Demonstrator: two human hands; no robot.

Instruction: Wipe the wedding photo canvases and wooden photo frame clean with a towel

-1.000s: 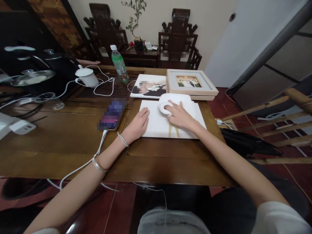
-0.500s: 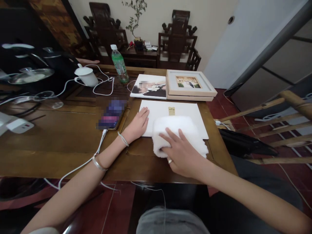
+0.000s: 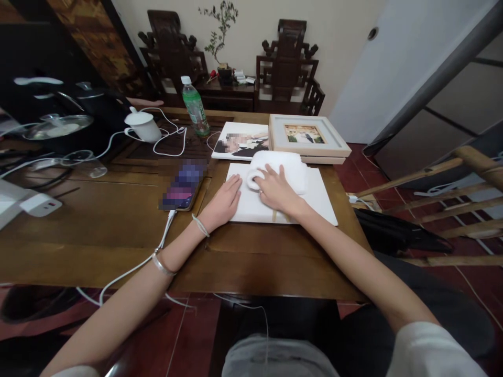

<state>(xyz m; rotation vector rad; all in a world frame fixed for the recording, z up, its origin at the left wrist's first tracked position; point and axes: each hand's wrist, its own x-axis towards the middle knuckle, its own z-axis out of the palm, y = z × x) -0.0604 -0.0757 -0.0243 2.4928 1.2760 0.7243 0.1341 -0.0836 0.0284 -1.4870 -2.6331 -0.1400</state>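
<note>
The left hand (image 3: 222, 204) lay palm down, its fingers together and stretched forward. The right hand (image 3: 276, 189) gripped loosely, knuckles up, two fingers spread. Both bare forearms (image 3: 348, 251) reached forward, slanting inward.

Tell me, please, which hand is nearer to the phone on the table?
The person's left. The left hand lies on the left side of the white panel, just right of the phone; the right hand is farther right, on the white cloth.
</note>
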